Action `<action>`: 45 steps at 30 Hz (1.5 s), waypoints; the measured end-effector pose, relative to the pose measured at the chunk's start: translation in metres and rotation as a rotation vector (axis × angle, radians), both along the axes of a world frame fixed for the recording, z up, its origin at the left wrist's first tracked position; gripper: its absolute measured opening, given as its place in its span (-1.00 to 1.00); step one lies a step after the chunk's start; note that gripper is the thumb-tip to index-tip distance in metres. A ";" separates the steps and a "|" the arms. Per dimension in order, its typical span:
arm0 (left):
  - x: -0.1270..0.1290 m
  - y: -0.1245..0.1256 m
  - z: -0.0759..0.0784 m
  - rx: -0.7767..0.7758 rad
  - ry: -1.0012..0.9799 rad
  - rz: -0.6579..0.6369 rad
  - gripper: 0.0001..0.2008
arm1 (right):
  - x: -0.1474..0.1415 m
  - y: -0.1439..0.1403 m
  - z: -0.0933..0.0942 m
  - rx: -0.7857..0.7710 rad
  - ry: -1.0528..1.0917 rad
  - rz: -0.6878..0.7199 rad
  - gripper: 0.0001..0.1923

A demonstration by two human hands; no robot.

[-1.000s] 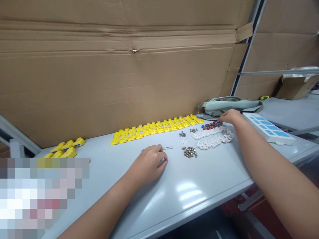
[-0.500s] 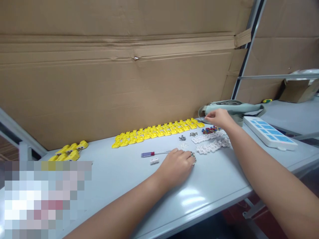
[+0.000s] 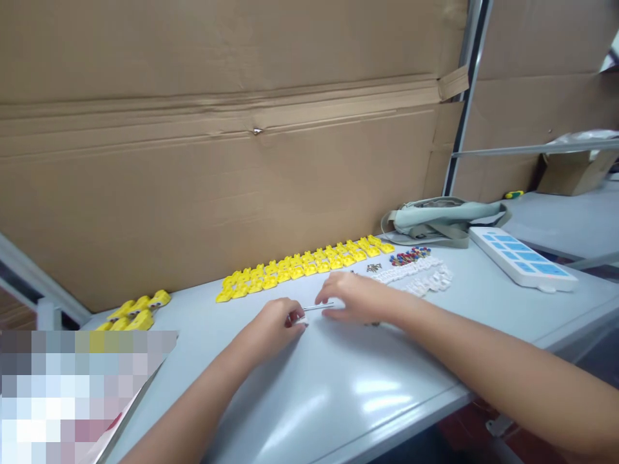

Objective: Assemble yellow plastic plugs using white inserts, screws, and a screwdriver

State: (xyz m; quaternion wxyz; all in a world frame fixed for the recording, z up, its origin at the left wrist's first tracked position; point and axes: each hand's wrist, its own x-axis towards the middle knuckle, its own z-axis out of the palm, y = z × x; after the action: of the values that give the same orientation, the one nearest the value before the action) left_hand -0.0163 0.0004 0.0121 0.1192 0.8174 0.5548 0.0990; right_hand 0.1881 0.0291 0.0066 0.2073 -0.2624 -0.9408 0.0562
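Note:
My left hand [image 3: 278,325] is closed with its fingertips on a small white plastic block [image 3: 302,320], just above or on the table. The metal shaft of a screwdriver [image 3: 316,307] points right from behind those fingers; its handle is hidden by the hand. My right hand [image 3: 355,298] is beside the shaft's tip, thumb and forefinger apart, with nothing visible between them. Under its wrist, a few small metal parts [image 3: 372,324] partly show. Behind it are a pile of screws [image 3: 374,268] and rows of white plastic parts [image 3: 425,274].
Yellow plastic shells [image 3: 309,261] line the back by the cardboard wall [image 3: 217,193]. Red and blue small parts [image 3: 410,256] lie right of them. Farther right are a pale green bag [image 3: 435,219] and a white case [image 3: 525,261]. More yellow pieces [image 3: 140,309] sit left.
My right hand has come from the back right, near the bag, to the screwdriver tip. The left hand has moved left from the metal parts and closed on the white block.

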 end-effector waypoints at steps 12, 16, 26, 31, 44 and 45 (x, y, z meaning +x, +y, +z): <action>0.000 -0.011 -0.006 0.559 -0.256 -0.389 -0.92 | -0.016 -0.016 -0.001 -0.706 0.545 0.028 -0.78; 0.003 -0.012 -0.012 0.586 -0.289 -0.404 -0.87 | -0.022 -0.018 -0.007 -0.735 0.617 0.023 -0.77; -0.006 -0.009 -0.008 0.587 -0.148 -0.171 -0.74 | 0.067 -0.007 0.033 -0.260 0.454 -0.567 -0.78; -0.008 -0.005 -0.007 0.592 -0.109 -0.041 -0.78 | 0.164 0.002 0.038 -0.197 0.202 -1.140 -0.72; -0.010 -0.004 -0.006 0.441 -0.087 0.136 -0.83 | 0.214 0.028 -0.008 -0.403 -0.095 -1.076 -0.59; -0.010 -0.004 -0.005 0.439 -0.085 0.139 -0.83 | 0.213 0.027 -0.006 -0.441 -0.084 -1.059 -0.58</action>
State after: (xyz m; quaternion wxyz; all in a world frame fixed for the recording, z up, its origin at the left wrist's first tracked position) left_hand -0.0263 -0.0034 0.0071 -0.0455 0.7788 0.5693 0.2595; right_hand 0.4009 0.0560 0.0009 0.1099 -0.7368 -0.6545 0.1291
